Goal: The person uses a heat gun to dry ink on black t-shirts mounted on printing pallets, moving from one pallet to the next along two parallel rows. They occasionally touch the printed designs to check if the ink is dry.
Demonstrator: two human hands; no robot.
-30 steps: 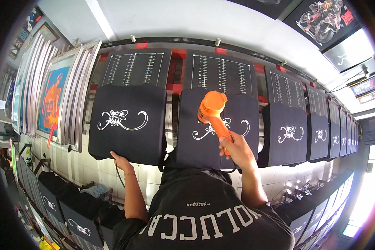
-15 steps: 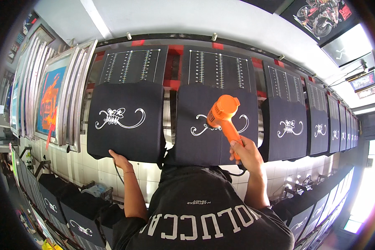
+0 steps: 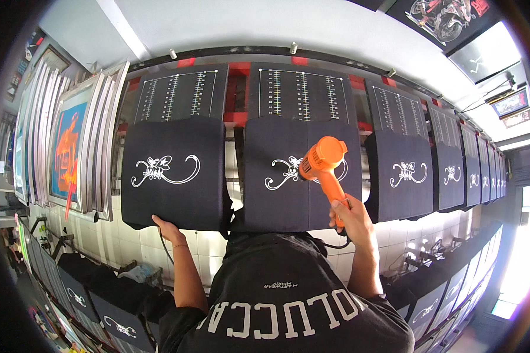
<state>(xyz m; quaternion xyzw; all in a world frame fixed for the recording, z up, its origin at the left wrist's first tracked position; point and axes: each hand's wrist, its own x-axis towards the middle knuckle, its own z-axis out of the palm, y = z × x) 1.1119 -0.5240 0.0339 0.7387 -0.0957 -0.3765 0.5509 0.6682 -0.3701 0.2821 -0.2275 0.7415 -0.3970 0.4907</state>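
My right hand (image 3: 352, 222) grips an orange heat gun (image 3: 327, 167) by its handle. Its nozzle is over the white ornamental print on a black shirt (image 3: 277, 209) in front of me, hiding part of the print; I cannot tell if they touch. At the lower edge of the black shirt to the left (image 3: 176, 206) is my left hand (image 3: 169, 229), with a thin black cord (image 3: 165, 247) hanging from it. That hand seems closed round the cord, though its fingers are partly hidden. Both shirts lie flat on boards (image 3: 300, 88) with white ruler marks.
More black printed shirts (image 3: 403, 170) on boards run in a row to the right. Framed printing screens (image 3: 70, 153) stand upright at the left. Behind me another row of printed shirts (image 3: 121, 312) lines the tiled floor (image 3: 212, 247). A black rail (image 3: 235, 50) runs along the far side.
The heat gun has shifted slightly right across the print, baring more of its left part. The row of boards appears slightly farther left in view. My left hand stays at the shirt's lower edge.
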